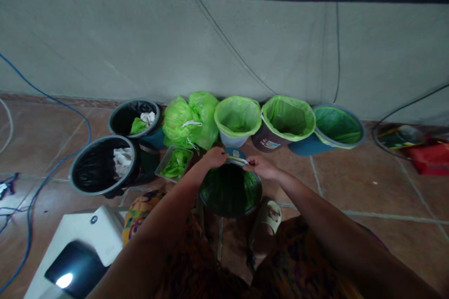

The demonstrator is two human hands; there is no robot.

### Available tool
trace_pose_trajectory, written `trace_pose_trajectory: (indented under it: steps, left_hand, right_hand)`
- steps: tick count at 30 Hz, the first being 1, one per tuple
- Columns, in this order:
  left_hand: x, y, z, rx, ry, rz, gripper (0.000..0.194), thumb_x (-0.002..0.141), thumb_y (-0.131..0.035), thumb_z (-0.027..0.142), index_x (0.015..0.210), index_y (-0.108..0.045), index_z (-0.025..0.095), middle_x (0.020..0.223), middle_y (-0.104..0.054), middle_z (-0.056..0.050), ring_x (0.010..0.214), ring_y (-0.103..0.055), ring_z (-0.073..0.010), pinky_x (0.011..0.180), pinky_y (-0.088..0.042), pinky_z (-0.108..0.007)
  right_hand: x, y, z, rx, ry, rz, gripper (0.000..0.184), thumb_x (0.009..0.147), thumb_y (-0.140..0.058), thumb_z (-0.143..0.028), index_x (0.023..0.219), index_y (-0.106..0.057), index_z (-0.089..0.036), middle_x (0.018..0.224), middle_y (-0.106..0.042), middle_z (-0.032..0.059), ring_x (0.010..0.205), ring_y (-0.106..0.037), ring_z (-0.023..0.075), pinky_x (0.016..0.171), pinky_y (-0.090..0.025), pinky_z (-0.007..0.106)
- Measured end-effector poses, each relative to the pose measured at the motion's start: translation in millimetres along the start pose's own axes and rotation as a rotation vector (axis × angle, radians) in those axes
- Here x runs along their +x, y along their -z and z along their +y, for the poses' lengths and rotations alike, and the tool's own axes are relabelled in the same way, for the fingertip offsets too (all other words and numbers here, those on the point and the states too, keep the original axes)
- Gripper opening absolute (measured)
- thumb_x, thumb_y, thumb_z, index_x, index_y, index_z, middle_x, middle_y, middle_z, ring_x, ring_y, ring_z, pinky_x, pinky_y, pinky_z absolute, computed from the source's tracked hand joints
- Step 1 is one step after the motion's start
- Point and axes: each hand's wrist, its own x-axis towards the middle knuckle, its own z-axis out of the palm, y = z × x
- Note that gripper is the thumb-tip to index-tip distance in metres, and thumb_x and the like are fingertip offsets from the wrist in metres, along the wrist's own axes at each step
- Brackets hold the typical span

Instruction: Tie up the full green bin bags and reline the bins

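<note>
A dark bin (206,198) stands on the floor right in front of me, with a green bag liner (229,189) inside it. Both hands are at its far rim. My left hand (214,157) is closed on the liner's edge at the rim. My right hand (258,166) pinches the same edge a little to the right, with a thin pale drawstring stretched between the two hands. A blue lid-like piece (234,153) shows just behind my fingers.
Along the wall stand three bins lined in green (237,119) (288,119) (338,126), two tied green bags (191,121), two black bins (135,117) (100,163) with crumpled waste, and a tray of green bags (175,162). A white device (75,252) lies lower left; blue cable (35,182) runs left.
</note>
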Motion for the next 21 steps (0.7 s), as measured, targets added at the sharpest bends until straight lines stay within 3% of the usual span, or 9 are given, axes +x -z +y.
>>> trace_pose_trajectory:
  steps: [3,7,10,13,18,21]
  left_hand:
    - [1.3,0.0,-4.1,0.008,-0.002,-0.015,0.034,0.088,-0.047,0.031,0.089,-0.075,0.014,0.078,-0.07,-0.006,0.069,-0.06,-0.0147,0.064,-0.044,-0.023]
    - [4.7,-5.7,-8.7,-0.022,-0.047,-0.003,0.032,0.087,-0.047,0.026,0.077,-0.074,0.012,0.065,-0.065,-0.004,0.062,-0.054,-0.012,0.059,-0.041,-0.021]
    - [7.1,-12.2,-10.0,-0.06,-0.046,0.034,0.031,0.087,-0.048,0.025,0.076,-0.073,0.011,0.063,-0.063,-0.004,0.06,-0.052,-0.0113,0.056,-0.039,-0.021]
    - [7.6,-17.7,-7.6,-0.083,-0.06,0.025,0.03,0.087,-0.049,0.026,0.077,-0.073,0.01,0.064,-0.063,-0.003,0.061,-0.053,-0.0116,0.056,-0.039,-0.021]
    - [6.1,-20.5,0.4,-0.058,-0.062,0.017,0.034,0.09,-0.047,0.028,0.077,-0.073,0.011,0.067,-0.066,-0.005,0.069,-0.059,-0.0147,0.064,-0.044,-0.023]
    - [3.7,-17.6,2.7,0.008,0.05,0.063,0.031,0.09,-0.046,0.027,0.088,-0.073,0.013,0.085,-0.071,-0.009,0.083,-0.065,-0.0181,0.074,-0.048,-0.026]
  right_hand:
    - [0.0,8.7,1.6,0.026,-0.022,-0.028,0.017,0.072,-0.063,-0.033,0.071,-0.059,-0.016,0.059,-0.053,-0.0042,0.054,-0.044,0.0088,0.051,-0.032,0.021]
    - [-0.7,11.5,-2.9,-0.076,-0.014,0.022,0.019,0.072,-0.067,-0.029,0.085,-0.064,-0.016,0.073,-0.064,-0.0003,0.067,-0.056,0.0132,0.061,-0.041,0.023]
    - [-4.5,2.0,-10.5,-0.259,0.038,0.161,0.047,0.07,-0.074,-0.027,0.115,-0.061,-0.02,0.099,-0.069,0.0044,0.087,-0.062,0.019,0.075,-0.046,0.028]
    - [-11.5,-10.5,-20.1,-0.414,0.082,0.208,0.067,0.075,-0.072,-0.025,0.137,-0.047,-0.022,0.12,-0.065,0.0093,0.102,-0.063,0.0234,0.086,-0.046,0.033]
    - [-20.4,-18.6,-32.5,-0.635,0.198,0.154,0.04,0.086,-0.057,-0.02,0.126,-0.059,-0.021,0.123,-0.063,0.0108,0.112,-0.059,0.0238,0.096,-0.043,0.033]
    - [-19.9,-16.0,-32.4,-0.734,0.198,0.157,0.029,0.089,-0.052,-0.021,0.116,-0.064,-0.021,0.116,-0.066,0.0107,0.107,-0.06,0.0234,0.092,-0.043,0.031]
